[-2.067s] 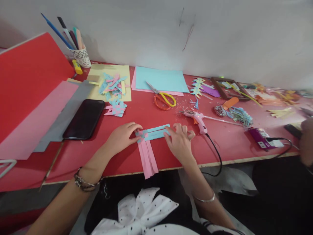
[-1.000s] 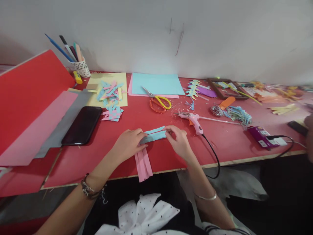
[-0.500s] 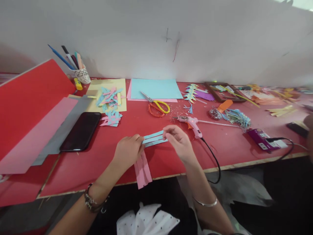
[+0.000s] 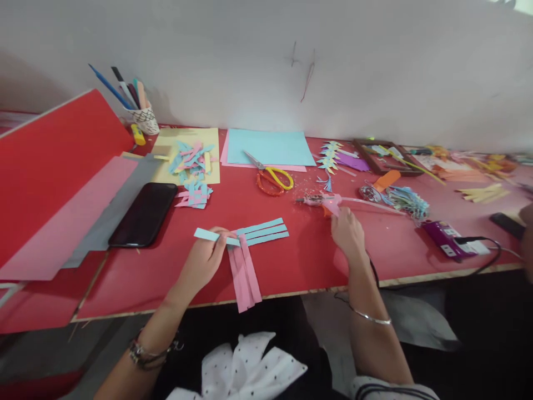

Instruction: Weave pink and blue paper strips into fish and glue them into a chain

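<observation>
Along the pale wall runs a red desk, with the pink strips and blue strips overlapping at a corner near its front edge. The left hand, nearly closed, pinches a single blue strip pointing leftward; the right hand has left the strips and now curls around the pink glue gun, so only one hand steadies them.
</observation>
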The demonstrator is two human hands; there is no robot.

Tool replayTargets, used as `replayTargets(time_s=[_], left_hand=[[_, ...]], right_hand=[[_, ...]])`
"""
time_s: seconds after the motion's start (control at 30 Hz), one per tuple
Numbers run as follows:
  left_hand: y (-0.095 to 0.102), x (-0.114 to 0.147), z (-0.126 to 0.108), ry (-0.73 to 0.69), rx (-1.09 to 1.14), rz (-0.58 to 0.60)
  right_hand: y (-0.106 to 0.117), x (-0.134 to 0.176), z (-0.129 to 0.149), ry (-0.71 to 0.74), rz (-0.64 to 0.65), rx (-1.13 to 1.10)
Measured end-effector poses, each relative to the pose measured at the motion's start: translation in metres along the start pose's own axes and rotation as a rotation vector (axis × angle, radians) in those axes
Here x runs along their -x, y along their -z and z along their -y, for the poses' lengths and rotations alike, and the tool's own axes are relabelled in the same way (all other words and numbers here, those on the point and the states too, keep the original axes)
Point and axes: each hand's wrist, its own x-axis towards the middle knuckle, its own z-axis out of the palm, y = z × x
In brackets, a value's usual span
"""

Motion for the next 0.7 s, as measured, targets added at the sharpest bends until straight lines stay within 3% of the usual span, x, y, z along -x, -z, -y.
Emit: replayTargets(time_s=[0.1,0.27,0.43,0.7], left_hand=[[-0.001,-0.001,0.003,-0.005,-0.003,-0.022],[-0.003,0.0,0.002,-0.016,-0.173,-0.044],[-0.003,0.002,0.001,0.001,-0.246,-0.073],[-0.002,0.0,-0.002,0.019,-0.293,-0.055]], right_hand=[[0.002,0.013,0.009,0.042,-0.033,-0.056],[-0.003,0.051,0.034,0.238,-0.115,-0.251],[-0.008,0.072,0.048,0.261,-0.048,-0.204],[-0.003,0.076,0.055,0.321,0.036,-0.181]])
